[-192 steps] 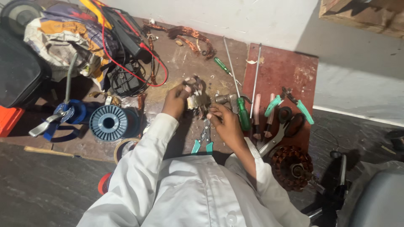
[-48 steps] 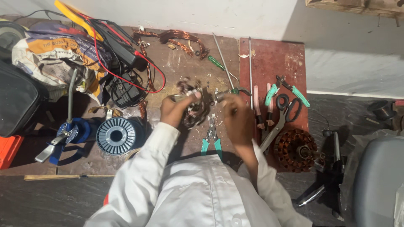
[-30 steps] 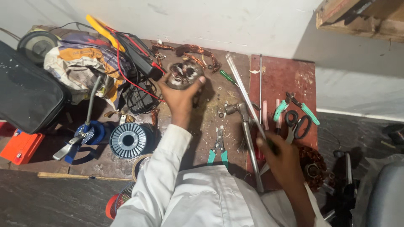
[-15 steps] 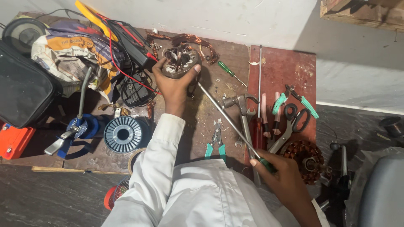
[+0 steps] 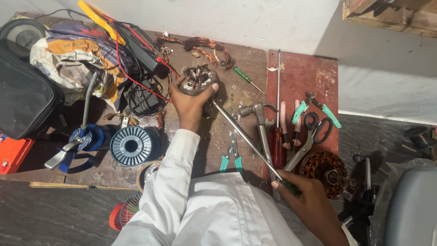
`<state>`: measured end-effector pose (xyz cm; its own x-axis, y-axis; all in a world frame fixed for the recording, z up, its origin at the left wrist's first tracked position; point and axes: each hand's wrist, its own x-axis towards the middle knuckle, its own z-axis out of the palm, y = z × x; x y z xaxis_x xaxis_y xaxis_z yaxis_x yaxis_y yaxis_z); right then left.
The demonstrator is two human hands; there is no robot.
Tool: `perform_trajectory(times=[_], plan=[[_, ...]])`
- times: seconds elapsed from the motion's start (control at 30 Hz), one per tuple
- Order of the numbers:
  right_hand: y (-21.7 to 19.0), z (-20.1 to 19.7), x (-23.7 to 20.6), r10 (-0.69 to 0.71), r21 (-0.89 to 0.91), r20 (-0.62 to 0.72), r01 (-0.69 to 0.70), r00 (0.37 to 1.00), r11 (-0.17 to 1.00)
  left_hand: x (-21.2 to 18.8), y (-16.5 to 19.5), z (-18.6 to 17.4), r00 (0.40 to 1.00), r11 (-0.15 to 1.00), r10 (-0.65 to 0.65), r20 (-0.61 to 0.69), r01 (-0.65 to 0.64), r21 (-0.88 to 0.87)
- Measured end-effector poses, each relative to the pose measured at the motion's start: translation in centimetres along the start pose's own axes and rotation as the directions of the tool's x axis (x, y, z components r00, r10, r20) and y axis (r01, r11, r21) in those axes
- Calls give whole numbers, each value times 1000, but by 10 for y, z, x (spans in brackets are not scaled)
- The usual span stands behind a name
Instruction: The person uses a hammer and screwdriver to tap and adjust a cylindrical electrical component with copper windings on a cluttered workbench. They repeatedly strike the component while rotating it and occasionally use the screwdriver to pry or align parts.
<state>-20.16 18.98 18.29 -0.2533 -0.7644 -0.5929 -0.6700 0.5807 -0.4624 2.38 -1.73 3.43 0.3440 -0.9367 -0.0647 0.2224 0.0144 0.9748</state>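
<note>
Even, soft daylight; moderately bright. Pale wall (image 5: 255, 18) along the workbench's far edge reads brightest, near washed out. Shadows short and diffuse, darkest at the workbench's (image 5: 218, 54) left end. Focus sharp centrally; slight wide-angle bending towards frame corners.

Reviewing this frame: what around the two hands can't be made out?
Head view only:
- Tip of the long metal-shafted screwdriver: hidden behind the round metal motor stator with copper windings.
- Its handle: covered by the right hand.
- Stator underside: hidden by the left hand.
- Winding detail: too small to tell.
- Copper-wound rotor: partly behind the right hand.
</note>
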Motion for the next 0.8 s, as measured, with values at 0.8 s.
perform_trajectory(times=[0.8], plan=[[-1,-4,8,11,-27,229,-5,973,1000,-18,14,-1,971,877,186,150,-233,420]])
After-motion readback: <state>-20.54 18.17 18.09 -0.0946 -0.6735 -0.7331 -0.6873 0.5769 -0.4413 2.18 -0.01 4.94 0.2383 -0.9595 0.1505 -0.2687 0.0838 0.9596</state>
